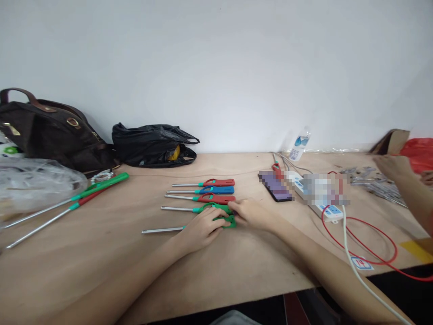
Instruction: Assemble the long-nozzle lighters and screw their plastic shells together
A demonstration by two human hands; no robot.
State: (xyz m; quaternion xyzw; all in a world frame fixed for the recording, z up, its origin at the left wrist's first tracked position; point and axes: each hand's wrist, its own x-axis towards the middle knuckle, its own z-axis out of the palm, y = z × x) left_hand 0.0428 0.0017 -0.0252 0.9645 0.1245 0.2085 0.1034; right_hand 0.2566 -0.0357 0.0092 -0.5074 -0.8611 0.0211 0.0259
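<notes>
Several long-nosed gas lighters lie side by side with their metal tubes pointing left. From the back they run red lighter (pixel 219 182), blue lighter (pixel 225 190), second red lighter (pixel 221 199), green lighter (pixel 219 207) and, closest to me, another green lighter (pixel 162 231). My left hand (pixel 201 229) lies across the nearest green lighter, its fingers curled over the handle and hiding much of it. At the right ends of the green handles, my right hand (pixel 252 215) has thumb and fingers pinched together on the farther green lighter. Its fingertips are partly hidden.
Two longer lighters (pixel 101 184) lie at left, by a clear plastic bag (pixel 37 185), brown bag (pixel 57 135) and black plastic bag (pixel 149 144). Rightward are a phone (pixel 275 187), power strip (pixel 326 210), cables, bottle (pixel 300 144), metal parts (pixel 382 187) and another person's hand (pixel 394 167).
</notes>
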